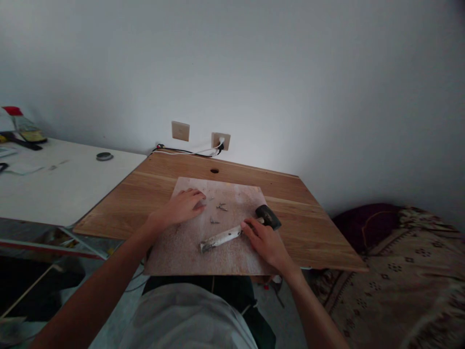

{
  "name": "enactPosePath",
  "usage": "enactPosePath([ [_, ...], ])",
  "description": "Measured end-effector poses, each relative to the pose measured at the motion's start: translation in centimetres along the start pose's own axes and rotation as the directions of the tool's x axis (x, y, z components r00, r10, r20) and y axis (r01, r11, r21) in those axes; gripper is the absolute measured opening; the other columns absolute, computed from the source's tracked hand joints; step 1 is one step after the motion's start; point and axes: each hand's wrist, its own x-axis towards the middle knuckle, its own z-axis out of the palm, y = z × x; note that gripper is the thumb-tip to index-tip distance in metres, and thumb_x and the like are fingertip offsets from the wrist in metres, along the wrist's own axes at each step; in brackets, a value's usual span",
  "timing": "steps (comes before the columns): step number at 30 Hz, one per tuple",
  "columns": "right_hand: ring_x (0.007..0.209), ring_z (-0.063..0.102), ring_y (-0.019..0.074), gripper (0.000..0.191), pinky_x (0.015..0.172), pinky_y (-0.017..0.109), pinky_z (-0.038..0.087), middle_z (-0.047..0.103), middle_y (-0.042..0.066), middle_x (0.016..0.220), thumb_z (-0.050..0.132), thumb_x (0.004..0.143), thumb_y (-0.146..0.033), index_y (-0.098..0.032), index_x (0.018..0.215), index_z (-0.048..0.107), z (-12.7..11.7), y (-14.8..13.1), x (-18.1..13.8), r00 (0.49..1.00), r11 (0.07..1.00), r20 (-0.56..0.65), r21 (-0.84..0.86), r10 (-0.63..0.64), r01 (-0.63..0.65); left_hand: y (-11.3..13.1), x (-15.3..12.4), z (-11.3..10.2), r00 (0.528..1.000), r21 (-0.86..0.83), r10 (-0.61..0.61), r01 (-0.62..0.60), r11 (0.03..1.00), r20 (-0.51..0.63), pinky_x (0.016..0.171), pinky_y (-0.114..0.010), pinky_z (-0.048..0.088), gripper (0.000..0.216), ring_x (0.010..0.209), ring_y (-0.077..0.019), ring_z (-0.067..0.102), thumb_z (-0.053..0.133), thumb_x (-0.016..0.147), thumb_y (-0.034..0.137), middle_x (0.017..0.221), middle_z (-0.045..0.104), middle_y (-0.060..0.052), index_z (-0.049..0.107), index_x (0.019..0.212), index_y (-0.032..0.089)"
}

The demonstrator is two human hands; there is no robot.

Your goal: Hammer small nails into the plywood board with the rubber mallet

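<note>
A pale board (pixel 189 242) lies on a wooden desk (pixel 305 228). A hammer (pixel 232 232) with a black head and a paint-flecked handle rests on it. My right hand (pixel 267 240) lies over the handle close to the head, fingers curled on it. My left hand (pixel 183 206) rests flat on the board, fingers stretched toward several small nails (pixel 218 211) scattered at the board's middle.
A white table (pixel 54 184) adjoins the desk's left side, with a small round lid (pixel 104 156) and a bottle (pixel 22 123). Wall sockets with a plugged cable (pixel 220 141) sit behind the desk. A patterned rug or bedding (pixel 399 271) lies to the right.
</note>
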Motion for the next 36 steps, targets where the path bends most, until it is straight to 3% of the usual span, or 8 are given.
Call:
enactPosePath([
  [4, 0.043, 0.06, 0.0164, 0.042, 0.051, 0.027, 0.046, 0.061, -0.003, 0.054, 0.041, 0.101, -0.06, -0.025, 0.082, 0.057, 0.1, 0.5, 0.4, 0.99, 0.952, 0.063, 0.274, 0.123, -0.136, 0.3, 1.6, 0.1, 0.999, 0.043, 0.042, -0.042, 0.998, 0.002, 0.103, -0.043, 0.044, 0.029, 0.119, -0.0298, 0.059, 0.054, 0.097, 0.031, 0.124, 0.066, -0.015, 0.067, 0.118, 0.016],
  [9, 0.056, 0.067, 0.0191, 0.031, 0.052, 0.03, 0.053, 0.065, -0.002, 0.07, 0.06, 0.088, -0.056, -0.026, 0.086, 0.053, 0.3, 0.9, 0.8, 0.968, 0.777, -0.002, 0.596, 0.252, -0.201, 1.0, 3.8, 0.1, 0.988, 0.106, 0.152, -0.155, 0.982, 0.034, 0.092, -0.038, 0.047, 0.025, 0.107, -0.0269, 0.064, 0.059, 0.094, 0.024, 0.117, 0.068, -0.013, 0.067, 0.117, 0.017],
  [16, 0.069, 0.068, 0.0176, 0.037, 0.055, 0.027, 0.056, 0.068, -0.001, 0.085, 0.069, 0.07, -0.035, -0.025, 0.102, 0.051, -1.1, 1.2, 2.6, 0.94, 0.591, -0.056, 0.79, 0.336, -0.165, 2.0, 4.5, 0.5, 0.944, 0.16, 0.329, -0.329, 0.931, 0.03, 0.089, -0.037, 0.048, 0.02, 0.099, -0.0247, 0.066, 0.052, 0.095, 0.013, 0.102, 0.071, -0.01, 0.07, 0.102, 0.018],
  [19, 0.059, 0.063, 0.0144, 0.051, 0.046, 0.024, 0.051, 0.067, -0.002, 0.086, 0.068, 0.067, -0.032, -0.025, 0.114, 0.048, -1.6, 1.9, 3.6, 0.95, 0.642, -0.054, 0.749, 0.306, -0.164, 1.8, 4.7, 0.6, 0.945, 0.111, 0.327, -0.324, 0.94, -0.011, 0.086, -0.035, 0.048, 0.02, 0.095, -0.0228, 0.066, 0.052, 0.094, 0.014, 0.098, 0.07, -0.009, 0.071, 0.099, 0.018],
  [23, 0.051, 0.061, 0.015, 0.078, 0.042, 0.025, 0.048, 0.066, -0.002, 0.084, 0.065, 0.072, -0.03, -0.025, 0.143, 0.031, -1.3, 2.6, 4.3, 0.964, 0.777, -0.083, 0.611, 0.254, -0.152, 1.3, 6.6, 1.2, 0.956, -0.135, 0.268, -0.283, 0.95, -0.119, 0.079, -0.03, 0.05, 0.021, 0.083, -0.0189, 0.065, 0.055, 0.085, 0.011, 0.093, 0.07, -0.006, 0.072, 0.094, 0.018],
  [28, 0.045, 0.059, 0.0158, 0.081, 0.048, 0.026, 0.049, 0.063, -0.004, 0.067, 0.059, 0.08, -0.017, -0.018, 0.154, 0.028, -1.2, 3.4, 5.6, 0.952, 0.926, -0.183, 0.335, 0.245, -0.174, 1.7, 11.5, 2.9, 0.96, -0.499, 0.2, -0.272, 0.823, -0.194, 0.077, -0.027, 0.051, 0.022, 0.079, -0.0161, 0.067, 0.06, 0.078, 0.007, 0.086, 0.074, -0.003, 0.074, 0.091, 0.016],
  [31, 0.043, 0.058, 0.0159, 0.07, 0.048, 0.026, 0.048, 0.064, -0.003, 0.065, 0.059, 0.082, -0.015, -0.016, 0.149, 0.039, -1.9, 4.3, 7.2, 0.92, 0.919, -0.224, 0.31, 0.321, -0.245, 2.4, 14.7, 4.2, 0.974, -0.594, 0.13, -0.217, 0.774, -0.186, 0.076, -0.025, 0.052, 0.018, 0.078, -0.0153, 0.069, 0.064, 0.077, 0.009, 0.084, 0.076, -0.004, 0.076, 0.09, 0.015],
  [36, 0.04, 0.057, 0.0178, 0.058, 0.041, 0.027, 0.048, 0.059, -0.005, 0.057, 0.065, 0.082, -0.015, -0.016, 0.137, 0.048, -2.8, 5.7, 9.2, 0.894, 0.822, -0.109, 0.455, 0.435, -0.344, 3.5, 18.5, 6.3, 0.978, -0.626, 0.091, -0.19, 0.756, -0.187, 0.075, -0.025, 0.054, 0.02, 0.075, -0.0145, 0.07, 0.066, 0.075, 0.01, 0.081, 0.077, -0.003, 0.078, 0.089, 0.015],
])
